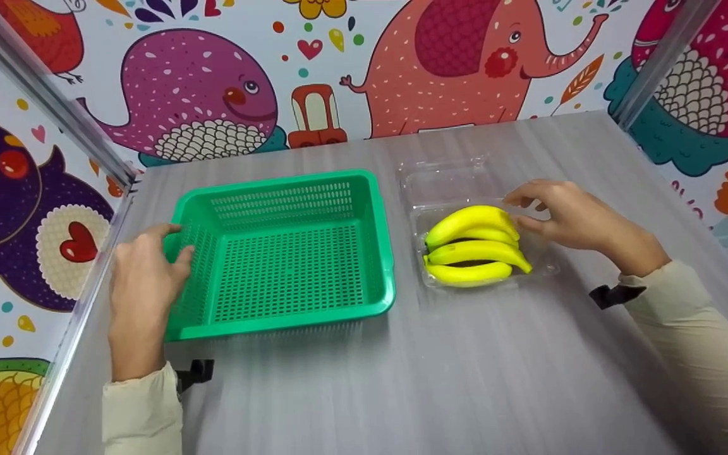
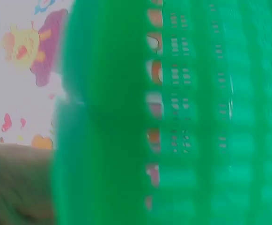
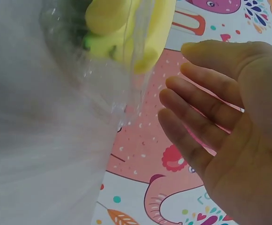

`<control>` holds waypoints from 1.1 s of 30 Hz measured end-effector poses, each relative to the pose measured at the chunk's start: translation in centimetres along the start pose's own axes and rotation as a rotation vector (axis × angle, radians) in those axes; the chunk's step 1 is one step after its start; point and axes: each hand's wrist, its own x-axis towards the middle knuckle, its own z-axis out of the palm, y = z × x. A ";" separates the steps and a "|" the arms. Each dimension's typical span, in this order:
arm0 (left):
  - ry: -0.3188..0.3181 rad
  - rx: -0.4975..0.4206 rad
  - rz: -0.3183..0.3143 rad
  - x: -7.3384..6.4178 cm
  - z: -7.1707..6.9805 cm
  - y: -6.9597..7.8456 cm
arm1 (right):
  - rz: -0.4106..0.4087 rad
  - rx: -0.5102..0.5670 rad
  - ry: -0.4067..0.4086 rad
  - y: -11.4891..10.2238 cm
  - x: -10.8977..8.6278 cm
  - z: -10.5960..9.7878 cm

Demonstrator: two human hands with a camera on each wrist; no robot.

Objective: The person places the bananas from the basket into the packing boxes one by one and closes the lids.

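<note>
A green perforated basket (image 1: 288,272) stands on the left of the table. My left hand (image 1: 146,268) is at its left rim, fingers and thumb apart; whether they touch the rim cannot be told. In the left wrist view, the basket's wall (image 2: 121,93) fills most of the frame, blurred, with part of the hand (image 2: 18,187) at lower left. Several yellow bananas (image 1: 478,249) lie in a clear plastic clamshell box (image 1: 433,218), its lid folded back. My right hand (image 1: 563,215) hovers at the box's right side, fingers loosely bent and holding nothing; in the right wrist view its palm (image 3: 253,145) faces the bananas.
Under everything lies a grey wood-grain table (image 1: 465,379). Behind it stands a wall printed with cartoon animals (image 1: 459,69), and another printed panel (image 1: 23,208) is on the left. Metal frame posts (image 1: 54,88) mark the corners.
</note>
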 end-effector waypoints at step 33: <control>-0.509 -0.136 0.308 3.9 10.2 25.7 | 0.092 0.061 -0.009 2.6 4.1 -2.3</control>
